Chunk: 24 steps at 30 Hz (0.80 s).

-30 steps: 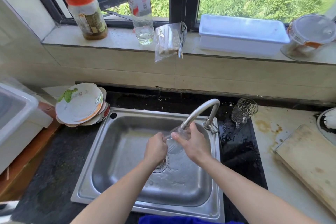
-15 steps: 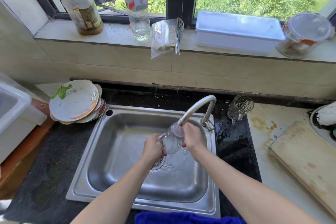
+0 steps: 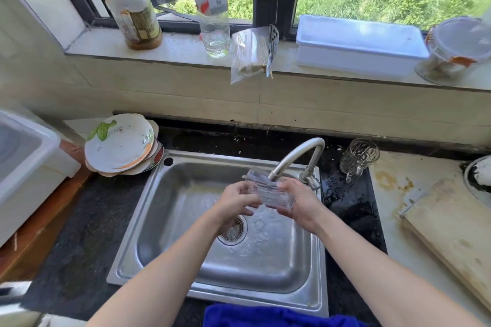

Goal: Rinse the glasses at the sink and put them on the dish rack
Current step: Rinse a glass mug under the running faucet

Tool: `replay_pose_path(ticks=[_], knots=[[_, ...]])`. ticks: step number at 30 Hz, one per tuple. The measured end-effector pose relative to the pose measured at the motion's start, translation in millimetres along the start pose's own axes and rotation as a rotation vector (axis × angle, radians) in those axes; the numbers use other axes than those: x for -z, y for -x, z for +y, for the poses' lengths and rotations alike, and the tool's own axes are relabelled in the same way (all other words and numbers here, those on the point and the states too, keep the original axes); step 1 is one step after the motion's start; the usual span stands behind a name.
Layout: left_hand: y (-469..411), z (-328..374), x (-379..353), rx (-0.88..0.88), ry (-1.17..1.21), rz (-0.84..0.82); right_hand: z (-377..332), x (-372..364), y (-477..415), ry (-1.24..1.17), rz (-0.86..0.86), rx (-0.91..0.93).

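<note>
On your far left sits a white plastic tub [image 3: 24,156]. It may be the dish rack, but the frame cuts it off and I can't be sure. Beside it, a stack of soiled white plates [image 3: 119,146] rests on the dark counter at the corner of the stainless steel sink [image 3: 170,220]. Over the basin, your left hand [image 3: 236,198] curls its fingers around one end of the clear ribbed drinking glass [image 3: 268,191]. The glass lies tilted on its side just under the spout of the curved metal tap [image 3: 293,157], so the water can run over it and drop toward the drain. Your right hand [image 3: 300,202] cups the other end with its fingers wrapped beneath, sharing a wet, slippery load. Further right, a second clear glass mug [image 3: 358,159] stands on the counter, probably placed there to be rinsed next.
</note>
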<state>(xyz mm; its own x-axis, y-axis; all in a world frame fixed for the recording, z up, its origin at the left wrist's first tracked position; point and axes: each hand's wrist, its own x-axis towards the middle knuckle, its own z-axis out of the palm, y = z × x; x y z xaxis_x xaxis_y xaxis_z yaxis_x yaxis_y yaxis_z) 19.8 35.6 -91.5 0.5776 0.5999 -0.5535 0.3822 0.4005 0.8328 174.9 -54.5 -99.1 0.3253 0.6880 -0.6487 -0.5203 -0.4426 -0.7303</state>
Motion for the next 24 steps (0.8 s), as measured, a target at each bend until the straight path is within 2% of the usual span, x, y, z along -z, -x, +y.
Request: replay_pose_path(ticks=[3, 7, 10, 12, 13, 16, 18, 20, 22, 24], knots=[[3.3, 13.8, -11.5, -0.050, -0.013, -0.042, -0.5, 6.8, 0.5, -0.107, -0.050, -0.048], [6.8, 11.4, -32.5, -0.152, -0.274, -0.070, 8.7, 3.9, -4.7, -0.294, 0.098, -0.211], [3.4, 9.8, -25.4, -0.250, -0.312, 0.165, 11.7, 4.4, -6.4, -0.288, 0.066, -0.275], [-2.1, 16.4, -12.9, -0.286, -0.429, 0.314, 13.4, 7.8, -3.9, -0.251, -0.004, -0.305], [-4.5, 20.6, -8.3, -0.248, -0.488, 0.311, 12.9, 7.5, -2.0, -0.260, -0.047, -0.329], [-8.6, 28.5, -9.1, -0.106, -0.600, 0.094, 8.0, -0.3, 2.4, -0.277, -0.148, -0.375], [-12.0, 25.7, -12.4, -0.218, -0.755, 0.112, 5.1, -6.1, 0.8, -0.318, -0.171, -0.377], [-14.4, 16.9, -10.6, -0.375, -0.851, 0.222, 6.2, -4.7, -6.0, -0.307, -0.167, -0.370], [-15.0, 3.3, -4.3, -0.436, -0.730, 0.246, 3.1, -3.8, -7.4, -0.226, -0.163, -0.366], [-17.2, -11.3, 2.5, -0.298, -0.505, 0.209, -1.1, -5.0, -4.8, -0.110, -0.139, -0.305]])
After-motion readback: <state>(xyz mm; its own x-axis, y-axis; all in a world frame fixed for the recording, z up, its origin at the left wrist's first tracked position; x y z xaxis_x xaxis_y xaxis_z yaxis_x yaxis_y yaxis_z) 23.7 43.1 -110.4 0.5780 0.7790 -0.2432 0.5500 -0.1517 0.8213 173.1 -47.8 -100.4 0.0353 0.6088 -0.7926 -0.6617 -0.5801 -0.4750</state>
